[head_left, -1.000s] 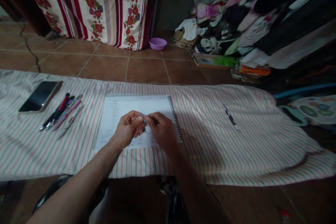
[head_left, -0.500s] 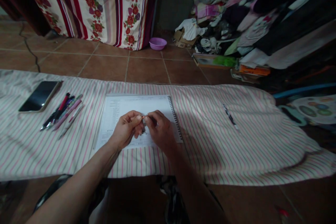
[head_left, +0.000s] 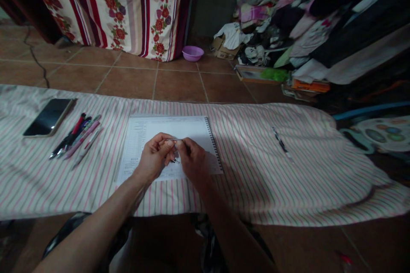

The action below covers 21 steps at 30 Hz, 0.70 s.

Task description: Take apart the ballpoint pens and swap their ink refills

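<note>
My left hand (head_left: 155, 153) and my right hand (head_left: 194, 155) meet above an open spiral notebook (head_left: 188, 126) with printed pages. Between their thumbs and fingertips they pinch a thin, slender pen part (head_left: 173, 140), held level. It looks like a narrow rod, mostly covered by the fingers, so its exact kind is unclear. Just under the hands, a small dark and shiny piece (head_left: 174, 161) shows against the page; whether it is held in the fingers or lies on the paper I cannot tell.
A bundle of pens (head_left: 77, 136) and a phone (head_left: 49, 117) lie left on the striped cloth (head_left: 243, 136). One black and white pen (head_left: 282, 144) lies at the right. Beyond are a purple basin (head_left: 192, 53), a floral curtain (head_left: 134, 13) and piled clothes (head_left: 272, 13).
The fingertips have drawn slightly apart, and more of the thin rod shows between them. My right hand has shifted a little; the other things lie as before.
</note>
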Each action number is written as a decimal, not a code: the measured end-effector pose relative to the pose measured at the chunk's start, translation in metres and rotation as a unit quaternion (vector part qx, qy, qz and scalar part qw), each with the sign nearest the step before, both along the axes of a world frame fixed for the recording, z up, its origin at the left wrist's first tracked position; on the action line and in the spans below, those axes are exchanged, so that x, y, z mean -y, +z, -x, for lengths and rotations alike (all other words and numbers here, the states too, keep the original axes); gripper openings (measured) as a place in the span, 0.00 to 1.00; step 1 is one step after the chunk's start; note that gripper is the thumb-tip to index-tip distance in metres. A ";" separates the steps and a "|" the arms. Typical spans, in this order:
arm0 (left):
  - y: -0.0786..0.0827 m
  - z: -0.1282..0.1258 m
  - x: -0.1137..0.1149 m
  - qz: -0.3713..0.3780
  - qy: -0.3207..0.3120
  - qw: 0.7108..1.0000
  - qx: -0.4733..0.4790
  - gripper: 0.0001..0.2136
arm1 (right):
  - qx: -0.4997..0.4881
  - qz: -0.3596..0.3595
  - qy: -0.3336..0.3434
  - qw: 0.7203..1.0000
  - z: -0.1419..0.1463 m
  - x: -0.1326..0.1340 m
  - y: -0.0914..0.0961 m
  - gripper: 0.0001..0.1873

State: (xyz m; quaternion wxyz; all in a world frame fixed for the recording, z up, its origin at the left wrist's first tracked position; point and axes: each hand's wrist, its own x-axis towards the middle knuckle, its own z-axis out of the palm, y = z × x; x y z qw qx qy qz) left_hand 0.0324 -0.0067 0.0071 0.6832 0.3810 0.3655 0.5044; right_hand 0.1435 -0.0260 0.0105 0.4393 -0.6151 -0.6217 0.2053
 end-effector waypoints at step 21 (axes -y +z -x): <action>0.004 -0.004 0.001 -0.012 0.000 1.000 -0.006 0.14 | -0.266 0.079 0.000 0.961 -0.013 -0.006 -0.006 0.12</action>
